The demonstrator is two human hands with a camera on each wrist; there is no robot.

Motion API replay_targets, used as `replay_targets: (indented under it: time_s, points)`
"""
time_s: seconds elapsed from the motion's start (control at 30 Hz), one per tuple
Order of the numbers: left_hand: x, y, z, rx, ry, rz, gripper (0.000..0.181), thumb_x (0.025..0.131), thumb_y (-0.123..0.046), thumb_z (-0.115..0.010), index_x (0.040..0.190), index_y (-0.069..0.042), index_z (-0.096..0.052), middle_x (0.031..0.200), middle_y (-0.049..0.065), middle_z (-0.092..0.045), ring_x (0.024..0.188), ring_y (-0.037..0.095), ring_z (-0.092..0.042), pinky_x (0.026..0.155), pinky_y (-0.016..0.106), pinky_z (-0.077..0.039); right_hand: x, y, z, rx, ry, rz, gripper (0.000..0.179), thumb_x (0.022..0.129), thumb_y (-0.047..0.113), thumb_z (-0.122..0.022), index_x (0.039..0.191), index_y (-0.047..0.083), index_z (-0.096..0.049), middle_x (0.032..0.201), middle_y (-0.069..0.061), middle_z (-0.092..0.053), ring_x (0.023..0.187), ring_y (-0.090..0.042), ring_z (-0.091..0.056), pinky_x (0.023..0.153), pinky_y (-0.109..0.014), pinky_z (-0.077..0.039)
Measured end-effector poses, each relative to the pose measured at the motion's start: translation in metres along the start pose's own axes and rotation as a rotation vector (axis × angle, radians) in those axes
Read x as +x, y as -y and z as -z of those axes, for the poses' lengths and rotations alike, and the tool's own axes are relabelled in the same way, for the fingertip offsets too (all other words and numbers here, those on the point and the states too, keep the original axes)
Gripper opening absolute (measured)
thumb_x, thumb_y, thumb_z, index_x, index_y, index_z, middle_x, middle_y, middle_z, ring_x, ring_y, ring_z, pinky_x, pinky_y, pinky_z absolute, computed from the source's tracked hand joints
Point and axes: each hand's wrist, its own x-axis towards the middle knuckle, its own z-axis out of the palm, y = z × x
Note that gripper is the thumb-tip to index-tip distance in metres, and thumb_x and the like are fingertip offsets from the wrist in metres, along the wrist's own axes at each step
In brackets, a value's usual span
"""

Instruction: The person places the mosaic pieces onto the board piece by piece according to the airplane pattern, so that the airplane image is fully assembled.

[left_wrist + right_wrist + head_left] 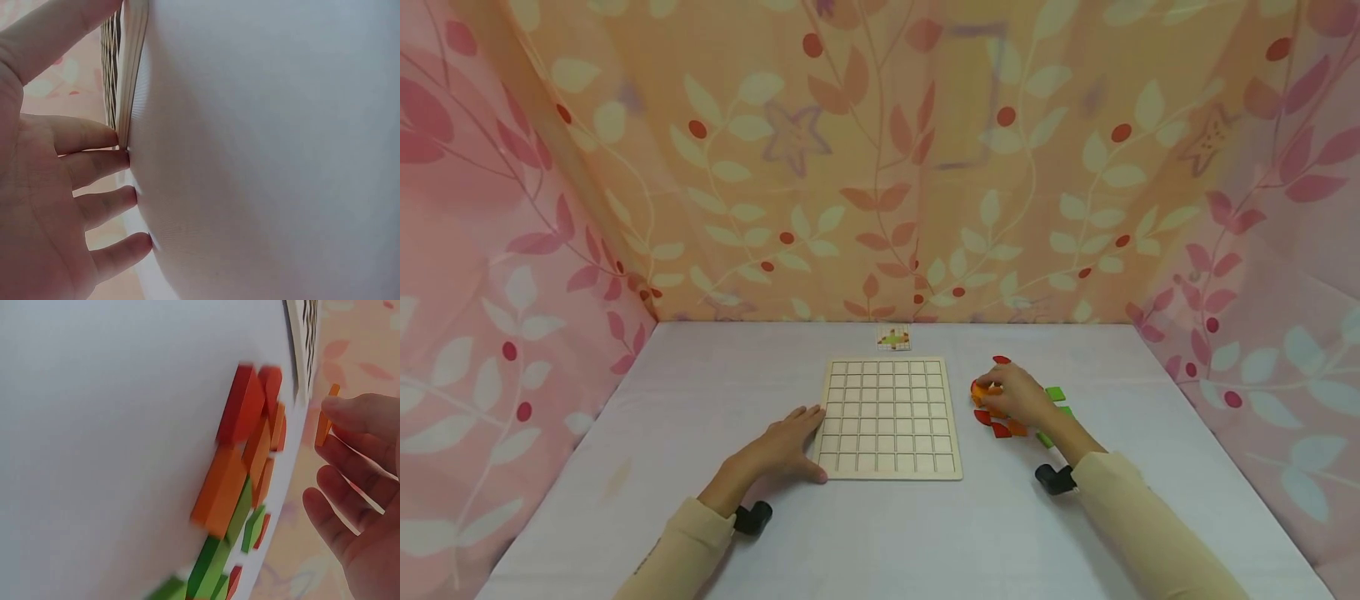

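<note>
A pale wooden board [886, 427] with a grid of square recesses lies in the middle of the white table. My left hand [781, 443] rests at its left edge, fingers spread and thumb by the near corner; in the left wrist view the fingertips touch the board's side and the tabletop. To the right of the board, my right hand [1028, 400] pinches an orange tile [324, 423] between thumb and fingers, raised off the table in the right wrist view. Below it lie loose red tiles [982, 417], orange tiles [1017, 428] and green tiles [1056, 393], partly hidden by the hand.
A small picture card [893, 337] with a coloured pattern on a grid lies behind the board. Patterned cloth [880, 167] stands as walls along the table's back and sides. Black devices [752, 518] are worn at both wrists.
</note>
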Motion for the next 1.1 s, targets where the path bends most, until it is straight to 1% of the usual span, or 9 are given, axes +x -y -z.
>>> replay_targets:
  time_s: [0.1, 0.2, 0.27, 0.33, 0.4, 0.53, 0.73, 0.9, 1.1]
  points:
    - [0.0, 0.001, -0.001, 0.0, 0.0, 0.003, 0.106, 0.066, -0.037, -0.089, 0.15, -0.002, -0.034, 0.158, 0.017, -0.031, 0.148, 0.04, -0.022, 0.115, 0.061, -0.024, 0.003, 0.008, -0.005, 0.005, 0.012, 0.022, 0.028, 0.084, 0.014, -0.075, 0.109, 0.004, -0.073, 0.102, -0.007, -0.07, 0.096, -0.023, -0.06, 0.088, -0.043, -0.054]
    - [0.002, 0.001, -0.001, 0.0, 0.003, 0.01, 0.106, 0.067, -0.037, -0.089, 0.15, -0.003, -0.034, 0.159, 0.016, -0.031, 0.149, 0.04, -0.021, 0.116, 0.06, -0.023, 0.004, 0.018, -0.011, 0.005, 0.012, 0.041, 0.027, 0.083, 0.015, -0.075, 0.108, 0.005, -0.074, 0.1, -0.005, -0.069, 0.093, -0.021, -0.058, 0.086, -0.039, -0.053]
    - [0.001, 0.0, -0.001, 0.004, 0.003, 0.005, 0.106, 0.067, -0.037, -0.089, 0.15, -0.003, -0.034, 0.159, 0.017, -0.031, 0.148, 0.04, -0.021, 0.116, 0.061, -0.023, 0.005, 0.023, -0.014, -0.002, 0.01, 0.071, 0.025, 0.083, 0.014, -0.075, 0.106, 0.006, -0.074, 0.098, -0.004, -0.07, 0.091, -0.02, -0.057, 0.082, -0.037, -0.052]
    - [0.001, 0.0, 0.0, 0.008, 0.004, 0.002, 0.105, 0.067, -0.036, -0.088, 0.15, -0.002, -0.034, 0.158, 0.017, -0.031, 0.148, 0.04, -0.021, 0.115, 0.06, -0.023, 0.006, 0.026, -0.018, 0.0, 0.013, 0.077, 0.024, 0.083, 0.015, -0.075, 0.106, 0.008, -0.075, 0.099, -0.002, -0.07, 0.091, -0.019, -0.055, 0.08, -0.034, -0.05]
    - [0.001, 0.0, 0.0, 0.013, 0.004, 0.002, 0.105, 0.067, -0.036, -0.088, 0.15, -0.002, -0.033, 0.159, 0.017, -0.03, 0.149, 0.04, -0.021, 0.116, 0.06, -0.023, 0.008, 0.03, -0.022, -0.002, 0.021, 0.09, 0.024, 0.083, 0.015, -0.075, 0.106, 0.009, -0.075, 0.1, -0.002, -0.07, 0.091, -0.019, -0.055, 0.078, -0.033, -0.049]
    - [0.001, 0.001, 0.0, 0.015, 0.004, 0.008, 0.106, 0.067, -0.037, -0.088, 0.151, -0.003, -0.033, 0.159, 0.017, -0.03, 0.149, 0.04, -0.021, 0.115, 0.061, -0.023, 0.011, 0.036, -0.028, -0.015, 0.052, 0.108, 0.025, 0.083, 0.014, -0.074, 0.107, 0.008, -0.075, 0.102, -0.002, -0.07, 0.094, -0.019, -0.055, 0.081, -0.034, -0.05]
    - [0.002, 0.002, -0.001, -0.005, 0.012, 0.02, 0.104, 0.068, -0.036, -0.088, 0.151, -0.004, -0.033, 0.159, 0.015, -0.03, 0.149, 0.039, -0.02, 0.116, 0.061, -0.023, 0.015, 0.042, -0.035, -0.073, 0.078, 0.153, 0.023, 0.082, 0.015, -0.075, 0.103, 0.008, -0.075, 0.098, -0.001, -0.069, 0.09, -0.017, -0.054, 0.079, -0.031, -0.048]
    - [0.002, 0.003, 0.0, -0.036, 0.008, 0.022, 0.104, 0.068, -0.033, -0.088, 0.151, -0.004, -0.032, 0.159, 0.015, -0.029, 0.149, 0.039, -0.019, 0.116, 0.062, -0.021, 0.016, 0.046, -0.038, -0.097, 0.098, 0.134, 0.023, 0.082, 0.015, -0.076, 0.104, 0.009, -0.075, 0.1, -0.001, -0.068, 0.091, -0.017, -0.052, 0.081, -0.033, -0.046]
    - [0.003, 0.004, 0.001, -0.024, 0.008, 0.014, 0.104, 0.068, -0.032, -0.088, 0.151, -0.003, -0.032, 0.159, 0.016, -0.03, 0.149, 0.04, -0.019, 0.116, 0.062, -0.022, 0.017, 0.05, -0.04, -0.096, 0.118, 0.103, 0.024, 0.081, 0.014, -0.076, 0.105, 0.009, -0.075, 0.103, -0.001, -0.068, 0.092, -0.017, -0.051, 0.083, -0.033, -0.046]
